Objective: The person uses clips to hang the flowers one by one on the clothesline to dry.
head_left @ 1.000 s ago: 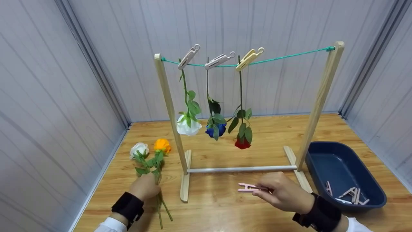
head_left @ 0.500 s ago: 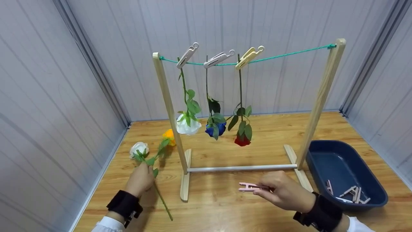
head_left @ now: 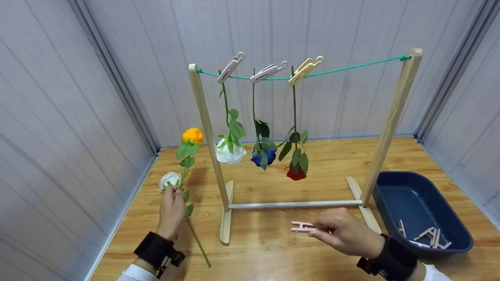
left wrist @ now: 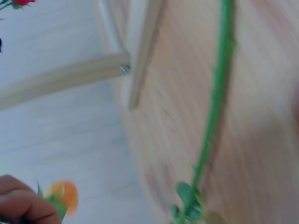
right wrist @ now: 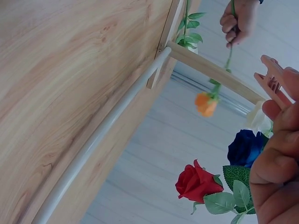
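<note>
My left hand [head_left: 172,214] pinches the stem of an orange rose [head_left: 192,136], raised off the table with its bloom upward; in the right wrist view the orange bloom [right wrist: 205,104] shows at the end of the stem. Just under that hand a white rose [head_left: 169,180] lies on the wood, its green stem [left wrist: 217,93] crossing the left wrist view. To the right, in front of the rack, my right hand [head_left: 345,233] holds a pink clothespin [head_left: 302,226] between thumb and fingers, its tips pointing left.
A wooden rack [head_left: 392,113] carries a green cord [head_left: 351,67]. Clothespins hold a white rose [head_left: 230,151], a blue rose [head_left: 263,157] and a red rose [head_left: 297,173] head-down on it. A dark blue tub [head_left: 404,195] with several clothespins stands at the right.
My left hand has lifted the orange rose off the table, away from the white one, and its bloom has swung upright. The right hand stays nearly still with the pink clothespin.
</note>
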### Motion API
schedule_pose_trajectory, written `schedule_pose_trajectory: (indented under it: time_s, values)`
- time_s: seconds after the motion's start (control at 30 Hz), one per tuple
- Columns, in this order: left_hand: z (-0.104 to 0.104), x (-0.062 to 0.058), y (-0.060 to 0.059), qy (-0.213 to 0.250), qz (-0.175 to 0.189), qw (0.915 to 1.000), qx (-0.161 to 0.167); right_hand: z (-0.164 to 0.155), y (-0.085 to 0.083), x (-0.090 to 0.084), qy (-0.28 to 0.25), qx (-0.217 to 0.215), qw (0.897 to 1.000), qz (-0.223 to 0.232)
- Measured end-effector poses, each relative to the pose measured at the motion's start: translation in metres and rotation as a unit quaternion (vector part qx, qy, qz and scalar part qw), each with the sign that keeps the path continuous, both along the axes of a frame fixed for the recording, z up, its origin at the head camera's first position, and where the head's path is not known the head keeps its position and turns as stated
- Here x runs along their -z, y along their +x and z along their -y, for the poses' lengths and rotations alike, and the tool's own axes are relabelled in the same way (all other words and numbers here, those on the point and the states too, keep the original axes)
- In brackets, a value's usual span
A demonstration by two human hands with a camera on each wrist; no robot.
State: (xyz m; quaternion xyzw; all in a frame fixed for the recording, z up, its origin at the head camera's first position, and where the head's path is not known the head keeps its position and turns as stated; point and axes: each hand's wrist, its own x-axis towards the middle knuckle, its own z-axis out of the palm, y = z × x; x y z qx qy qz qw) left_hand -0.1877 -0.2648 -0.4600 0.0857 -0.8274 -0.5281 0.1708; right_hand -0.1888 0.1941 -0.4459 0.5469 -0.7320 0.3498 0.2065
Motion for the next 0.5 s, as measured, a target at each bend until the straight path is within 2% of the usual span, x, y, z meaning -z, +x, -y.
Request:
schedule_pose_trajectory:
  time_s: [0.1,0.27,0.5]
  values:
    - [-0.011,-0.006,0.003,0.035,-0.049,0.9982,-0.003,0.000,-0.001,0.001,-0.002,-0.001,1.000,0.001]
    - [-0.026,-0.017,0.006,0.105,-0.115,0.9877,0.015,-0.001,-0.001,0.000,-0.002,0.000,1.000,0.004]
    - [-0.036,-0.021,0.008,0.112,-0.153,0.9817,0.017,-0.001,-0.001,0.000,-0.001,0.003,1.000,0.008]
